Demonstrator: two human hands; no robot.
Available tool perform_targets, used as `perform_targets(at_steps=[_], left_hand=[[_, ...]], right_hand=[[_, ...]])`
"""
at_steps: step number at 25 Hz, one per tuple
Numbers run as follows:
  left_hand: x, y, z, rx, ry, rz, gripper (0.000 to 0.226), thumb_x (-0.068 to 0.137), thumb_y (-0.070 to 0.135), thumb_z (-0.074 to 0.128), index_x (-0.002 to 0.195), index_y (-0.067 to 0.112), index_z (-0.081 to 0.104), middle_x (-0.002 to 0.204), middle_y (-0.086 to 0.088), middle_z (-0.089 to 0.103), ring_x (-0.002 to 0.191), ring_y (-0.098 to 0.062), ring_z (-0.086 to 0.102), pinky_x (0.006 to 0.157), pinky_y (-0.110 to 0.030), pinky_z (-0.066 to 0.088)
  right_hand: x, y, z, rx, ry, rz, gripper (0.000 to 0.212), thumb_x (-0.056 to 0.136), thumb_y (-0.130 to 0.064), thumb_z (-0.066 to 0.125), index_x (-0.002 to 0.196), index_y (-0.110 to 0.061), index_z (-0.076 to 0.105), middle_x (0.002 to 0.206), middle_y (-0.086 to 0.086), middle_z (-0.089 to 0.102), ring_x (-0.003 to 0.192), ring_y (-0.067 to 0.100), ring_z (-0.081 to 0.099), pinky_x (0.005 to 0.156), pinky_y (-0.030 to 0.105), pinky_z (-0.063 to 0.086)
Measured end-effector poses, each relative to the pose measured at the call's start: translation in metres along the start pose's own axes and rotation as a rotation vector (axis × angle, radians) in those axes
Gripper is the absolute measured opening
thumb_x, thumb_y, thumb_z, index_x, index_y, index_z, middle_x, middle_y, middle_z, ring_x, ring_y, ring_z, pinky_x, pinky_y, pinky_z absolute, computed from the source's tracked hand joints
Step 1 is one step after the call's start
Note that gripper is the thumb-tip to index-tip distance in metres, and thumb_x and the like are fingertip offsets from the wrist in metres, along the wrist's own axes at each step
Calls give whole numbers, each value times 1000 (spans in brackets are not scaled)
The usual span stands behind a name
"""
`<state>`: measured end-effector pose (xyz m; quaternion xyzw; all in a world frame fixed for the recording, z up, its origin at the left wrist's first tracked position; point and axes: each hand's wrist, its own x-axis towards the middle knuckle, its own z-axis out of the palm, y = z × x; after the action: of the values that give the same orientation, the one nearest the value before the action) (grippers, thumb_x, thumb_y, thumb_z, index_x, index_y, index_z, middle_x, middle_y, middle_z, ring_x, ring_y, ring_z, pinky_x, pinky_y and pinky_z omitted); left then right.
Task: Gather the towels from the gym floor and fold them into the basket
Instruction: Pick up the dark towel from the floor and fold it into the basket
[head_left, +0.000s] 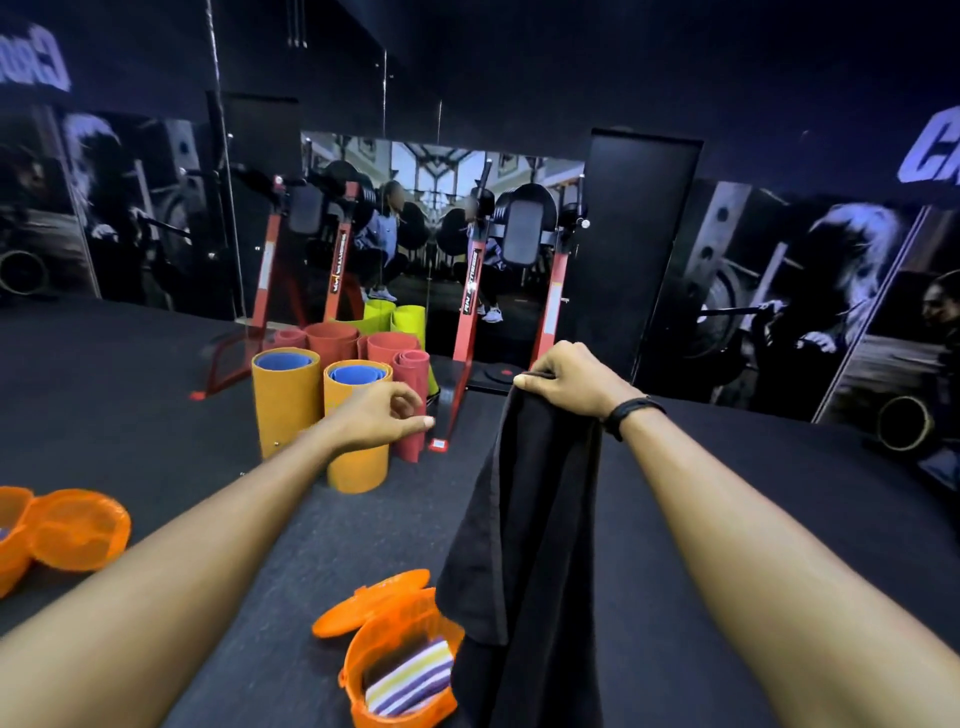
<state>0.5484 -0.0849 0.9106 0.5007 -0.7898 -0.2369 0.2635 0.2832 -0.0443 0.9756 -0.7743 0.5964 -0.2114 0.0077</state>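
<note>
My right hand (569, 382) pinches the top edge of a black towel (524, 545), which hangs down long in front of me. Its lower part drapes beside and partly over an orange plastic basket (363, 654) on the dark gym floor. The basket's lid (371, 600) is flipped open, and a folded striped towel (410, 680) in purple, yellow and white lies inside. My left hand (382, 415) is stretched forward at the same height, away from the black towel, with fingers loosely curled and nothing in it.
A second orange basket (62, 530) with its lid open lies at the left edge. Rolled mats (322, 410) in orange, blue, red and green stand upright ahead. A red rack (467, 332) stands before a wall mirror that reflects a person.
</note>
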Motion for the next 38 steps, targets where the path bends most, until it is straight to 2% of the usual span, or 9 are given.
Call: perform_targets(at_steps=[6,9,12,17,23,25,29,34,38], left_hand=[[92,26,60,-2,9,10,38,72,56,74,84,21,66,78,6,66,74,-11,63,65,-32,56],[134,13,79,141,53,-73,21,79,36,69,89,18,69,85,-2,70,83,-21,65,74,-41,55],[164,3,77,161,153,-226,16,89,19,61,101,17,71,94,-4,70,94,-21,63,77,-33,50],[191,-27,66,195,275,-481,19,93,25,54,107,24,66,105,-6,65,107,-29,59,82,-34,47],[219,-24,66,-162,317,-353,34,101,23,45,72,11,59,70,6,56,69,-7,51,63,-21,39],[232,-22,64,-237,295,-279,39,101,28,45,74,3,56,70,0,53,67,-9,48,67,-26,39],[263,-19,46,-166,264,-184,50,99,35,49,64,-1,42,63,-7,33,54,-13,30,51,-26,24],[277,-19,31,-198,291,-99,37,95,25,57,73,-4,65,57,-2,40,49,-2,31,48,-19,24],[270,-43,15,-41,300,-138,40,84,31,72,73,-5,58,65,-2,43,61,-7,38,58,-23,31]], right_hand=[[89,43,22,149,16,-153,54,91,-32,63,50,-11,35,53,0,22,46,9,21,42,20,18],[127,77,20,240,52,-236,50,91,-32,63,54,-3,45,57,2,28,54,7,25,48,25,22],[167,133,9,297,187,-236,43,90,-32,63,65,4,61,59,1,38,58,7,33,53,28,27],[224,205,-9,450,395,-118,45,90,-32,62,59,0,55,56,2,34,56,10,31,51,29,24],[274,210,37,528,24,-234,36,85,-29,71,70,3,67,52,-5,47,52,2,38,51,23,29],[281,193,49,561,-147,-282,26,81,-25,75,77,0,71,41,-16,48,39,-2,39,44,10,28],[296,150,84,388,-489,-435,31,78,-34,78,96,-10,71,40,-28,47,42,-11,46,45,9,33],[327,127,111,442,-503,-549,30,87,-28,69,63,-12,60,46,-11,41,42,3,32,44,14,23],[347,123,118,513,-559,-591,22,89,-10,64,79,10,66,60,1,48,51,0,37,47,14,27]])
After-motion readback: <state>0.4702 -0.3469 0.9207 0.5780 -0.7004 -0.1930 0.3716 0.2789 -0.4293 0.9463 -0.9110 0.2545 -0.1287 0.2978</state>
